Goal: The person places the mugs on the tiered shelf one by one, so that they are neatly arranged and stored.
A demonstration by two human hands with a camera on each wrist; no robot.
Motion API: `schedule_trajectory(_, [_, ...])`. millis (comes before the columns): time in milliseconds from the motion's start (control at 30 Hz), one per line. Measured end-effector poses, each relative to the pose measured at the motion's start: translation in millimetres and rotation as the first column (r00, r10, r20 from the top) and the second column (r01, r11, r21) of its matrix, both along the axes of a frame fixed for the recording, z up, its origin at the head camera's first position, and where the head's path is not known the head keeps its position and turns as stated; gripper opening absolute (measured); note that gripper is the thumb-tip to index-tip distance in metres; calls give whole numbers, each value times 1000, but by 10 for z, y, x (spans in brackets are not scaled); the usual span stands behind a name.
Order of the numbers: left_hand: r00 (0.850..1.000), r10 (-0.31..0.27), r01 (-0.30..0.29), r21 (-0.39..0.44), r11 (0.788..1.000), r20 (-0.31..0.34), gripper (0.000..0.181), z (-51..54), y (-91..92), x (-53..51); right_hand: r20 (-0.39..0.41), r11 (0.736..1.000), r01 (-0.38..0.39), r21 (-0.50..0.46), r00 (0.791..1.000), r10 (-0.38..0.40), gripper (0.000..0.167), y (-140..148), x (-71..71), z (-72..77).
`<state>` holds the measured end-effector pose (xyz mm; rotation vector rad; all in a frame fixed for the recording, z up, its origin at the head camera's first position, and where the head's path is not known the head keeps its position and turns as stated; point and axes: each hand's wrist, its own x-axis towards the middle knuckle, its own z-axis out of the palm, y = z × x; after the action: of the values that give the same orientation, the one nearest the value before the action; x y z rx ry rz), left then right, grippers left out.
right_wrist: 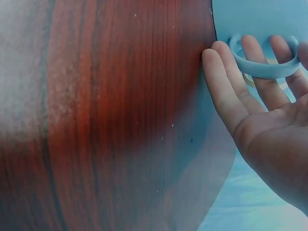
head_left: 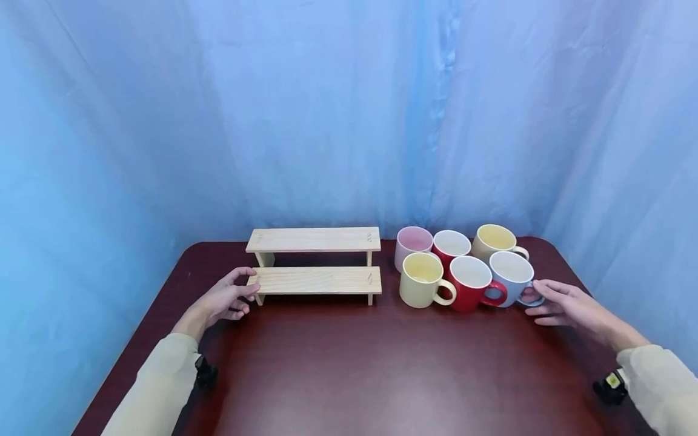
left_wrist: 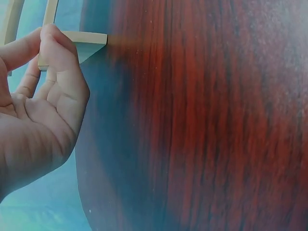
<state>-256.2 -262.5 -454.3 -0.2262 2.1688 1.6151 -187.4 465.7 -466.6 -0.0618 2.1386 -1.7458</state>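
Note:
At the left end of a two-tier wooden shelf [head_left: 319,280], my left hand [head_left: 220,301] pinches the lower board between thumb and fingers. The left wrist view shows that hand [left_wrist: 48,101] at the board's end, close to a shelf leg [left_wrist: 86,38]. My right hand [head_left: 569,307] holds the handle of a light-blue mug [head_left: 511,272], which stands upright at the right end of the mug group. In the right wrist view, fingers pass through the pale blue handle [right_wrist: 269,70], while the thumb is mostly cut off by the frame edge.
Beside the blue mug stand two red mugs [head_left: 468,293], two yellow mugs [head_left: 418,287] and a pink mug [head_left: 409,249], packed close together to the right of the shelf. All are on a dark red-brown wooden table [head_left: 382,363]. Blue curtains [head_left: 327,121] hang behind and at both sides.

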Motion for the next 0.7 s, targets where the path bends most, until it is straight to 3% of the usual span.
schedule_trajectory(333, [1000, 16, -16, 11, 1000, -2, 54, -9, -24, -12, -30, 1000, -11, 1, 999, 11, 29, -13, -49, 20])
schedule_trajectory(567, [1000, 7, -7, 22, 1000, 2, 56, -8, -75, 23, -48, 993, -97, -64, 994, 94, 31, -3, -84, -24])
schedule_trajectory(700, [1000, 2, -2, 18, 1000, -6, 55, 5, -9, -25, -64, 994, -77, -78, 995, 72, 30, 49, -40, -22])
